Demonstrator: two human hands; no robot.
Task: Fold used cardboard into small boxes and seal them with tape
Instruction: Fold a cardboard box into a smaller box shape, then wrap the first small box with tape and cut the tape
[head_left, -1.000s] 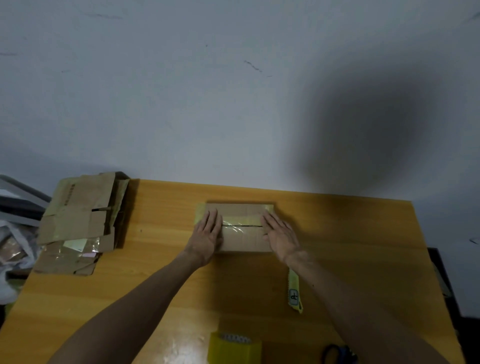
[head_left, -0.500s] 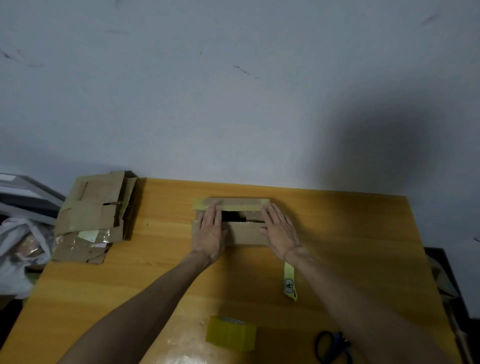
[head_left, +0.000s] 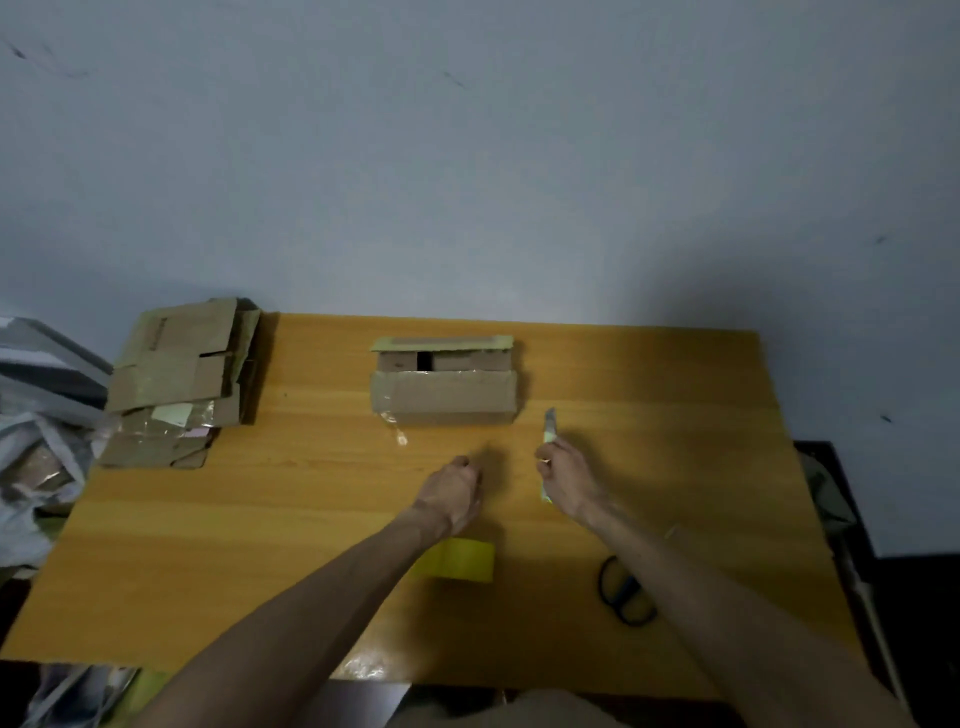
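The small cardboard box (head_left: 447, 400) sits midway along the table's (head_left: 208, 545) far edge, its top flaps ajar and both hands clear of it. The left hand (head_left: 451, 493) hovers knuckles-up toward the table's middle, fingers curled under on nothing visible. Beside it, the right hand (head_left: 565, 478) pinches a yellow tape strip (head_left: 549, 423) that points toward the box (the tape roll (head_left: 467, 561) and scissors (head_left: 626, 597) lie nearer the near edge).

A wooden table (head_left: 208, 545) with a yellow-orange top is seen. A small cardboard box (head_left: 444, 395) is set near its far edge, with the top flaps parted so that a dark gap is shown. Well to the left of the box, a stack of flattened cardboard (head_left: 176, 384) is piled at the far corner. Nearer than the box, a yellow tape roll (head_left: 465, 561) is laid, partly hidden. Nearer and to the right of the box, black scissors (head_left: 623, 597) are laid flat.
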